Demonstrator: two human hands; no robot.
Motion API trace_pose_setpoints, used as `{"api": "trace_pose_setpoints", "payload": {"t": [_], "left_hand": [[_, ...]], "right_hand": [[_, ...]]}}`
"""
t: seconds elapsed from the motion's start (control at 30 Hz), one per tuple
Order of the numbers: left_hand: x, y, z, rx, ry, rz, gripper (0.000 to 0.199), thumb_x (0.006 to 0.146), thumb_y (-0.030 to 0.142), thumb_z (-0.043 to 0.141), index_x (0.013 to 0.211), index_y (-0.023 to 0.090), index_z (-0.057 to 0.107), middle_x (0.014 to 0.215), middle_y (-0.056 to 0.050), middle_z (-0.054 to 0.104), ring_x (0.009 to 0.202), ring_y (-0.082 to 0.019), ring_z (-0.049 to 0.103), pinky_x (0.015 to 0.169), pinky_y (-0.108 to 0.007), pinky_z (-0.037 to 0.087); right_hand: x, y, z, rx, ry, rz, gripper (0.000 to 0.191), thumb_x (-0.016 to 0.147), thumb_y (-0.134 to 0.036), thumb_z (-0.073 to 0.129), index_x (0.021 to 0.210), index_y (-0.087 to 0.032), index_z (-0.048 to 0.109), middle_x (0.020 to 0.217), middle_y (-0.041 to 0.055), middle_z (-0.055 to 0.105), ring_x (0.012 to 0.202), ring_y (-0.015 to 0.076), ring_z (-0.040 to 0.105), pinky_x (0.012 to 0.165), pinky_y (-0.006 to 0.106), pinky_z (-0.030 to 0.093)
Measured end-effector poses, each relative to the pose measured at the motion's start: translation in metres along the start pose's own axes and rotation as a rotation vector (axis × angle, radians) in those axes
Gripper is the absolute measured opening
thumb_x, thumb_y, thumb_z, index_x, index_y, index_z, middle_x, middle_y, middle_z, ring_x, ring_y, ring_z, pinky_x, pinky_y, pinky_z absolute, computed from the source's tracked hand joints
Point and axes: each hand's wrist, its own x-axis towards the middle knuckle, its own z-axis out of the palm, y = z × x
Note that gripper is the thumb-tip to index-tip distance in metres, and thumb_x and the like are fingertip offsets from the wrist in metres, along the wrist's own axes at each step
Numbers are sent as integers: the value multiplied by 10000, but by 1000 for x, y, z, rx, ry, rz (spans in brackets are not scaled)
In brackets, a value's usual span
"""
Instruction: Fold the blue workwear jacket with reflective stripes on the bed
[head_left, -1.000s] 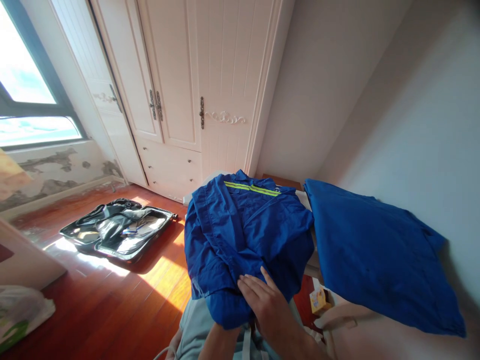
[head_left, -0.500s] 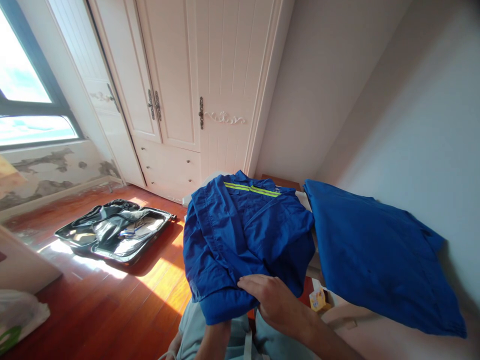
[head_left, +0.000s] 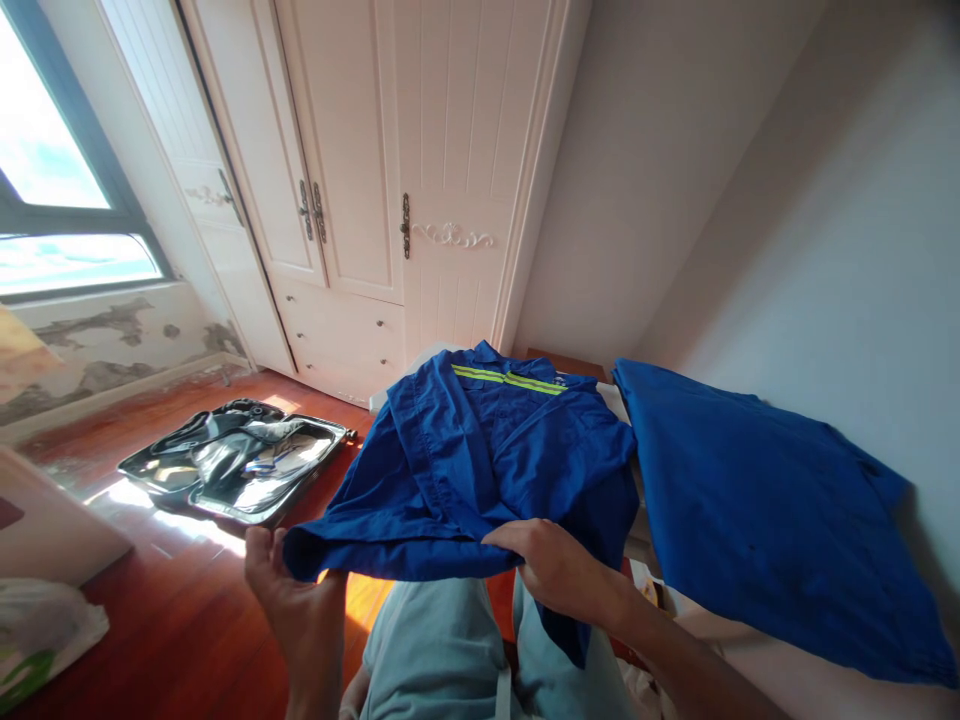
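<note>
A blue jacket [head_left: 510, 450] with yellow-green stripes across its chest is spread in front of me, its collar away from me. My left hand [head_left: 296, 585] grips the left corner of its near edge and holds it out to the side. Farther right along that same edge, my right hand [head_left: 551, 565] pinches the cloth between thumb and fingers. The edge is stretched between both hands above my knees, and a flap of cloth hangs below my right hand. A second blue garment [head_left: 772, 510] lies folded flat to the right.
An open suitcase [head_left: 240, 460] with things inside lies on the wooden floor [head_left: 187, 620] at the left. A white wardrobe [head_left: 345, 150] stands beyond the jacket. At the lower left is a plastic bag [head_left: 49, 640]. A grey-white wall [head_left: 847, 250] rises on the right.
My left hand has come out from beneath the jacket and moved left, pulling the near edge outward. My right hand has shifted slightly up and right, now gripping the cloth.
</note>
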Motion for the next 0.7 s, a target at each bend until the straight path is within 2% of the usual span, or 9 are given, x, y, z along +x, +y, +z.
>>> {"api": "trace_pose_setpoints", "payload": {"t": [0.1, 0.17, 0.27, 0.33, 0.43, 0.53, 0.6, 0.7], "left_hand": [[6, 26, -10, 204, -142, 272, 785, 861, 240, 628, 1541, 323, 244, 1611, -101, 216, 1485, -376, 161, 1158, -583, 264], [6, 44, -11, 331, -270, 453, 808, 873, 160, 582, 1555, 379, 207, 1645, -59, 129, 1502, -373, 17, 1181, -624, 127], [0, 61, -3, 424, -434, 641, 886, 846, 115, 570, 1581, 351, 134, 1649, -83, 92, 1497, -374, -9, 1173, -653, 34], [-6, 67, 11, 437, -599, 753, 857, 824, 95, 550, 1577, 303, 199, 1632, -102, 175, 1500, -353, 55, 1179, -640, 29], [-10, 71, 36, 403, -878, 847, 799, 788, 31, 467, 1544, 237, 310, 1559, -108, 369, 1481, -288, 228, 1197, -580, 140], [-4, 79, 55, 347, -1101, 773, 738, 777, 5, 424, 1492, 185, 397, 1382, -123, 582, 1326, -240, 502, 1116, -456, 375], [3, 89, 59, 354, -1203, 702, 584, 810, 28, 429, 1358, 191, 550, 1192, -113, 693, 1139, -239, 641, 970, -385, 491], [12, 105, 57, 427, -1273, 653, 345, 844, 82, 459, 1074, 205, 685, 969, -88, 733, 946, -249, 701, 803, -335, 518]], "right_hand": [[5, 1, -5, -4, -18, 11, 678, 668, -6, 389, 1257, -183, 674, 1233, 27, 625, 1180, 128, 581, 1095, 227, 412], [8, 0, -9, 2, -35, 19, 665, 677, -6, 389, 1243, -198, 682, 1201, 17, 641, 1141, 128, 602, 1061, 216, 433], [13, -2, -14, 15, -60, -7, 631, 703, -7, 394, 1222, -211, 690, 1165, 9, 657, 1093, 115, 622, 1009, 183, 448], [15, -5, -15, 6, -67, -39, 597, 712, -6, 394, 1190, -195, 698, 1167, 19, 656, 1094, 110, 620, 999, 169, 442], [19, -9, -16, -45, -89, -37, 522, 702, 5, 389, 1080, -154, 711, 1103, 46, 673, 1040, 117, 635, 947, 161, 455], [19, -9, -18, -43, -78, -18, 467, 700, 5, 392, 1014, -141, 705, 1061, 52, 680, 1020, 128, 639, 918, 162, 460], [16, -5, -18, 17, -46, -17, 466, 717, -2, 392, 1018, -159, 711, 1092, 37, 674, 1050, 124, 632, 947, 168, 455], [7, 3, -13, 95, 50, 18, 532, 747, -32, 418, 1175, -196, 688, 1179, 28, 647, 1123, 120, 608, 1026, 196, 441]]}}
